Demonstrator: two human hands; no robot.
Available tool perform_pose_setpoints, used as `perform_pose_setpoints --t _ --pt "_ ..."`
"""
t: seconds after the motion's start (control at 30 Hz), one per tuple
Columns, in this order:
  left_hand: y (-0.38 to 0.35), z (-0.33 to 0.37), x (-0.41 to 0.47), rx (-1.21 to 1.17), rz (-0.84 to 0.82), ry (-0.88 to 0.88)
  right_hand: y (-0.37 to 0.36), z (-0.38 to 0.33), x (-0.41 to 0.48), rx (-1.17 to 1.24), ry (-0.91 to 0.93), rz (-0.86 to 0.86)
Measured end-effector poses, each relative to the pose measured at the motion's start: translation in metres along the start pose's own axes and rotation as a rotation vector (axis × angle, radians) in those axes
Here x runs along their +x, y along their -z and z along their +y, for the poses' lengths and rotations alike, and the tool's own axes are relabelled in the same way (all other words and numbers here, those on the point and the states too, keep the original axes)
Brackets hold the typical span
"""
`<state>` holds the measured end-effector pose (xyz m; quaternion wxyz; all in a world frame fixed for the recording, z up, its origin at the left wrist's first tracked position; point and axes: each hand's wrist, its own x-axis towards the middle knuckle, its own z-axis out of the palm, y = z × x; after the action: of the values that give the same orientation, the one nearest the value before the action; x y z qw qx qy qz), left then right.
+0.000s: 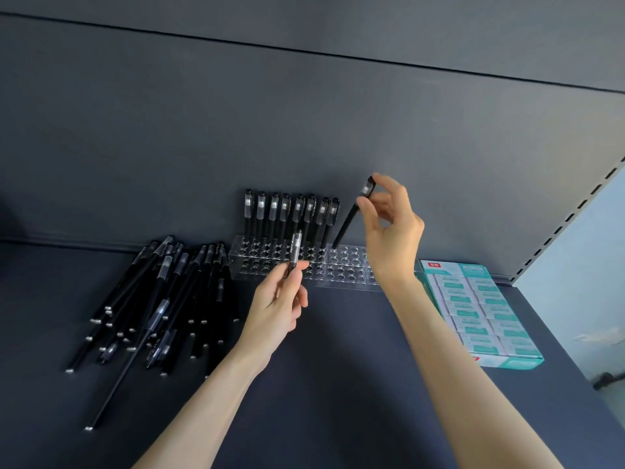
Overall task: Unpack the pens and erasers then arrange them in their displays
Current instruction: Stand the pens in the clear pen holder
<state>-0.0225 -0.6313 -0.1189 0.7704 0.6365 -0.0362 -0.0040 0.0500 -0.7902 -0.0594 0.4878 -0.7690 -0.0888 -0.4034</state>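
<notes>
Clear rack [345,265] holds upright pens [274,211]; right hand [392,228] pinches a tilted pen [350,218], left hand [277,309] grips another pen [296,248].

A dark grey shelf [338,367] is carrying three things in front of a matching back panel [304,130]. A loose pile of black pens [162,306] is lying on its left part, the pens crossing one another, while a clear holder [338,269] full of round holes is standing at the back, in the middle. A teal and white box of erasers [480,313] is sitting open at the right, just beside the holder.
</notes>
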Motion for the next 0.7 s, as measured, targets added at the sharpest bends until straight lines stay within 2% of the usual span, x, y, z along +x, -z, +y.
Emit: perform_pose_setpoints --t 0.43,0.63,0.7 --pt "-0.003 0.003 0.0 0.033 0.045 -0.002 -0.012 0.011 -0.017 -0.145 0.001 -0.122" --pt "-0.003 0.002 0.001 0.04 0.047 0.007 -0.004 0.005 -0.023 -0.129 0.012 -0.081" --pt "-0.003 0.002 0.0 0.045 0.019 -0.004 0.001 0.001 -0.031 -0.051 -0.026 -0.073"
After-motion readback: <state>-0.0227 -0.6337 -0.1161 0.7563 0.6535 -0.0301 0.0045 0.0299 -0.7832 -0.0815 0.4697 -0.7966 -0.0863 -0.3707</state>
